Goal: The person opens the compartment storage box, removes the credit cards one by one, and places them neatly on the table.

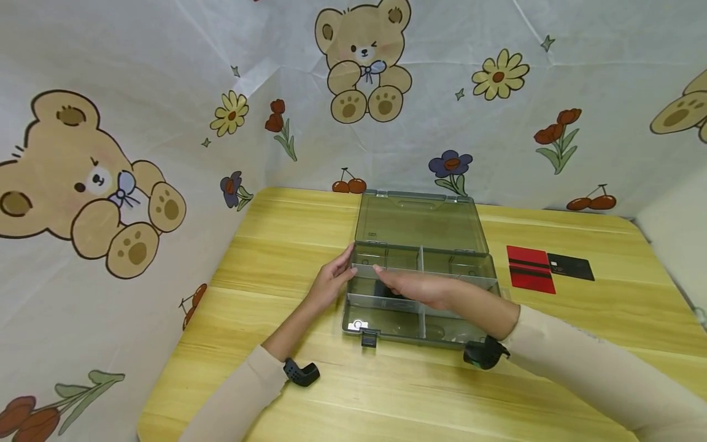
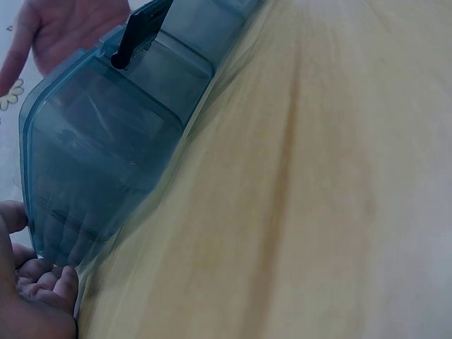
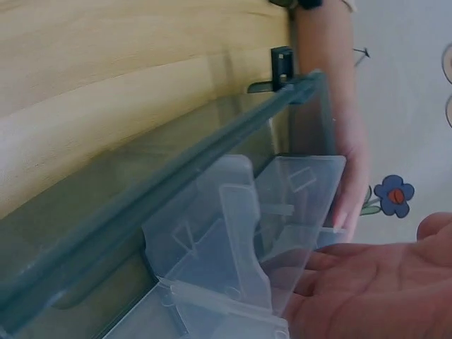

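A smoky see-through compartment box (image 1: pixel 383 334) lies on the table with its lid (image 1: pixel 420 222) raised at the back. My left hand (image 1: pixel 333 279) holds the box's left side, thumb at the rim; curled fingers (image 2: pixel 46 282) show at the lower corner in the left wrist view. My right hand (image 1: pixel 422 288) reaches over the middle row, its palm (image 3: pixel 374 289) flat and its fingers extended behind a clear divider (image 3: pixel 304 191). A small black thing (image 1: pixel 381 288) lies partly under that hand in the middle row; its kind cannot be made out.
Right of the box lie a red card (image 1: pixel 531 282) with black stripes and a black card (image 1: pixel 571 267) with a chip, edges meeting. A black latch (image 1: pixel 368 339) sticks out at the box's front. Printed cloth (image 1: pixel 386 147) rises behind the wooden table (image 1: pixel 298 227).
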{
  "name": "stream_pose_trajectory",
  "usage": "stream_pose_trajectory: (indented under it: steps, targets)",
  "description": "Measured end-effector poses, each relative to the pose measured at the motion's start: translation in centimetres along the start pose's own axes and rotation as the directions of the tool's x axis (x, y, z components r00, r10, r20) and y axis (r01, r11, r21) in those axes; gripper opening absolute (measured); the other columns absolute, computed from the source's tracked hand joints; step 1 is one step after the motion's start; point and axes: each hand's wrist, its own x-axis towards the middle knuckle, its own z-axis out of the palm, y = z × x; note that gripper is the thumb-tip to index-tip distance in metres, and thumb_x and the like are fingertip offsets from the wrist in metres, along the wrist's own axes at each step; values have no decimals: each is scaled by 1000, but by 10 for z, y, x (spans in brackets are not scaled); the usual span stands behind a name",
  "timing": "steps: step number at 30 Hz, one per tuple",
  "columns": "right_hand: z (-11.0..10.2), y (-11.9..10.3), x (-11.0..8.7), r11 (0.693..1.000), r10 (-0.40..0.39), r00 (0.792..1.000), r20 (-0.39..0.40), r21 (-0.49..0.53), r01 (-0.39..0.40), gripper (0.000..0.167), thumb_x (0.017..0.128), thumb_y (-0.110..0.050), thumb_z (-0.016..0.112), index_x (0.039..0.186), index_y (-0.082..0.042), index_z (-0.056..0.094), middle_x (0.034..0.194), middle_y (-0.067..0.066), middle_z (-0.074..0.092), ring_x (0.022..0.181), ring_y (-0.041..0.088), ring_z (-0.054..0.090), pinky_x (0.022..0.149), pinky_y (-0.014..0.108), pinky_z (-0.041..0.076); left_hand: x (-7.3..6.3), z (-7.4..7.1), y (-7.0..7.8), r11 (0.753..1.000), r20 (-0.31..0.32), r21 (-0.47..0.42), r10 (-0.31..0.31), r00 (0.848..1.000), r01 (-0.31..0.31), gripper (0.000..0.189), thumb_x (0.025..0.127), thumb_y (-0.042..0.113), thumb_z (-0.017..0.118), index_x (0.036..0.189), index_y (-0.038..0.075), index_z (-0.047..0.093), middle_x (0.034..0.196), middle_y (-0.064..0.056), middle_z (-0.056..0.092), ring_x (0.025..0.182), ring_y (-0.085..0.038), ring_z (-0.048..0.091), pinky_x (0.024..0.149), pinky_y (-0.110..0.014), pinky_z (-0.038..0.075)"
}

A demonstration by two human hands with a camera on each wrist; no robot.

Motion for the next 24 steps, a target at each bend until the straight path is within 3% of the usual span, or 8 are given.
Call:
stream_pose_trajectory:
  steps: [9, 12, 17, 19, 24]
  targets:
    - [8, -3, 6, 996, 11, 1000, -3, -87, -11, 87, 100, -73, 20, 164, -15, 10, 165, 22, 20, 153, 41, 16, 120, 69, 10, 1, 0, 0, 1000, 1, -9, 3, 1000, -3, 59, 105, 3, 52, 156, -7, 24, 166, -20, 17, 153, -27, 20, 121, -30, 23]
    - [10, -7, 10, 996, 9, 1000, 6, -93, -9, 87, 99, -74, 20, 164, -19, 9, 166, 21, 20, 153, 40, 15, 119, 71, 9, 3, -1, -10, 1000, -13, -4, 18, 1000, -18, 59, 105, 5, 54, 156, -4, 26, 166, -17, 19, 152, -24, 22, 120, -27, 25]
    - [14, -13, 21, 995, -11, 1000, 24, -102, 14, 84, 100, -74, 18, 164, -22, 7, 166, 19, 19, 153, 39, 17, 118, 72, 8, 2, -2, -8, 1000, -6, 1, 6, 1000, -6, 59, 105, 6, 53, 157, -4, 25, 166, -16, 18, 152, -25, 23, 119, -26, 26]
    - [16, -15, 25, 995, -25, 999, 26, -97, 27, 83, 100, -74, 18, 164, -22, 7, 167, 17, 18, 153, 38, 19, 120, 69, 9, 0, -1, 0, 1000, 3, -4, -10, 1000, 10, 59, 105, 4, 52, 156, -7, 24, 166, -18, 18, 152, -27, 22, 120, -29, 25]
    - [20, -17, 29, 996, -26, 999, 30, -84, 29, 85, 99, -75, 18, 164, -22, 6, 166, 17, 21, 153, 37, 20, 121, 68, 10, 1, 0, -1, 1000, -12, -8, -12, 1000, 12, 59, 105, 7, 54, 156, -6, 26, 165, -17, 20, 152, -26, 23, 120, -27, 26]
